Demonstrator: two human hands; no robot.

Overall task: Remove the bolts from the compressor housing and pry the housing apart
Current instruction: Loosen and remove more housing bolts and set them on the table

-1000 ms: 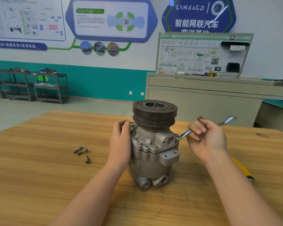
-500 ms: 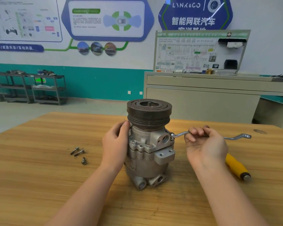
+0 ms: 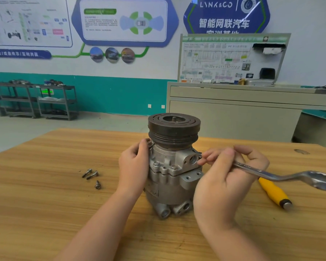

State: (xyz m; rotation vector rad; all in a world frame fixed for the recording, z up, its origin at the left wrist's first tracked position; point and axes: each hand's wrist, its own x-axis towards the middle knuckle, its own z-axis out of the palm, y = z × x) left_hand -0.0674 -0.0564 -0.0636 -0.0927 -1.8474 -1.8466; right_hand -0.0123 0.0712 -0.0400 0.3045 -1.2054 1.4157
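Observation:
A grey metal compressor (image 3: 171, 178) stands upright on the wooden table (image 3: 45, 194), its dark pulley (image 3: 174, 131) on top. My left hand (image 3: 134, 164) grips the housing's left side just under the pulley. My right hand (image 3: 228, 174) holds a silver ring wrench (image 3: 282, 176) by its shaft; the near end sits at the housing's right side, hidden behind my fingers, and the far ring end points right toward me. Two bolt heads (image 3: 165, 166) show on the housing's front flange. Three removed bolts (image 3: 92, 177) lie on the table to the left.
A yellow-handled screwdriver (image 3: 274, 193) lies on the table right of my right hand, under the wrench. Behind the table stand a beige cabinet (image 3: 233, 113) with a display board and grey shelving racks (image 3: 36, 99) along the teal wall.
My right hand has swung the wrench handle clockwise, from pointing far right to pointing right and toward me. My left hand stays on the housing.

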